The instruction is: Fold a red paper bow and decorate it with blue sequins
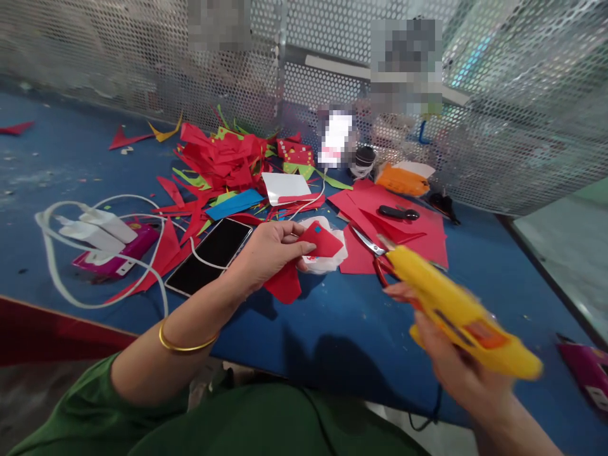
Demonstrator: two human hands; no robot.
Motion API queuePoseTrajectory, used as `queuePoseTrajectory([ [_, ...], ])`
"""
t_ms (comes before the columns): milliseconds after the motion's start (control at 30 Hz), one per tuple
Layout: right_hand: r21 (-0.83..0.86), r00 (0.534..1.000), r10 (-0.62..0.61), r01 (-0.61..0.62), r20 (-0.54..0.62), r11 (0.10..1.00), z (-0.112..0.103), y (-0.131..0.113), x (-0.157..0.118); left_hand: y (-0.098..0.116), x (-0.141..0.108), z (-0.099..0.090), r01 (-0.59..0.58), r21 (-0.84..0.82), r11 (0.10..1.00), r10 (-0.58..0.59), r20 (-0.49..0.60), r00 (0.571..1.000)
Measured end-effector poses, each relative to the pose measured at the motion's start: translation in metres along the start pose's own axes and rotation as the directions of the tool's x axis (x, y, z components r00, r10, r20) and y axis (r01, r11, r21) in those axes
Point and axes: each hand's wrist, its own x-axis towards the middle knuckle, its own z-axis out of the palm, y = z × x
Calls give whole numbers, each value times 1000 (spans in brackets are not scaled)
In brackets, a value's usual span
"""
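Note:
Between the thumb and fingers of my left hand (266,253) is a piece of red felt (325,240) with a small blue patch near its top. Part of the red material hangs below that hand. My right hand (449,354) grips a yellow hot glue gun (441,294), its nozzle pointing up and left toward the red sheets; the gun is slightly blurred. Scissors with red handles (375,250) lie just beyond the nozzle, blades on the red sheets (351,253). Behind the held piece sits a crumpled white wrapper (332,261).
A pile of red and green scraps (223,158) lies at the back. A black-screened phone (211,256) and white chargers with cable (97,231) rest to the left. A lit phone (336,136) leans against the perforated metal screen (237,69). An orange packet (403,180) stands back right.

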Motion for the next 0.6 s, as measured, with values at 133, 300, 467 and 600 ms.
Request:
queuePoseTrajectory([
  [133,76,974,-152,141,166,987,30,-15,32,0,2,-2,4,1,1000,-4,13,1000],
  [300,47,972,-193,189,135,981,44,-8,31,-2,4,-2,23,32,999,-23,-4,1000],
  [467,-71,950,-282,293,138,953,48,-6,30,-3,5,-3,32,90,995,-33,13,999],
  [600,-151,944,-305,322,126,935,49,-10,33,-1,5,-1,27,135,990,-29,16,999],
])
